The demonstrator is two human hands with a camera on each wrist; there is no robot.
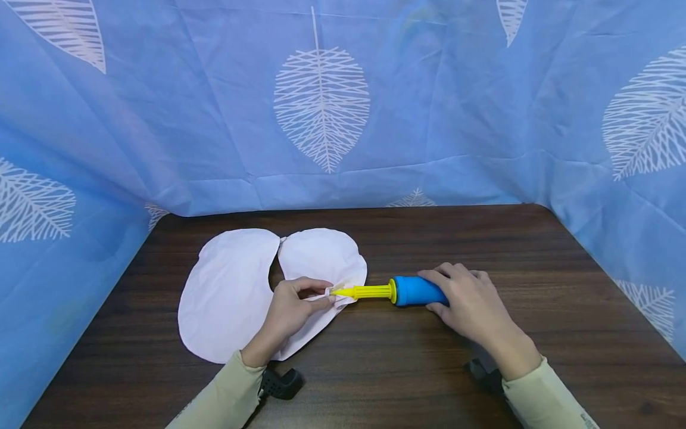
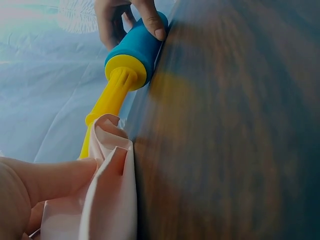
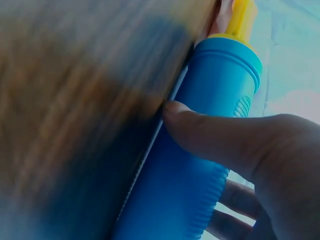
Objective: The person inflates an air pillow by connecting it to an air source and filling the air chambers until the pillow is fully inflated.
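Note:
A flat, pale, horseshoe-shaped inflatable pillow (image 1: 227,298) lies on the table left of centre. My left hand (image 1: 289,310) pinches a gathered fold at its right lobe. The yellow nozzle (image 1: 347,292) of a hand pump (image 1: 419,291) points left into that fold. Its very tip is hidden by the pinched material. In the left wrist view, the crumpled material (image 2: 112,185) stands up beside my thumb. My right hand (image 1: 477,304) grips the blue barrel. Thumb and fingers wrap opposite sides of this barrel (image 3: 200,140) in the right wrist view.
Beneath everything is a dark wood-grain table (image 1: 375,381) with rounded far corners. A blue cloth with white leaf prints (image 1: 455,89) hangs behind it and along both sides. Black wrist devices (image 1: 284,384) sit at both sleeves.

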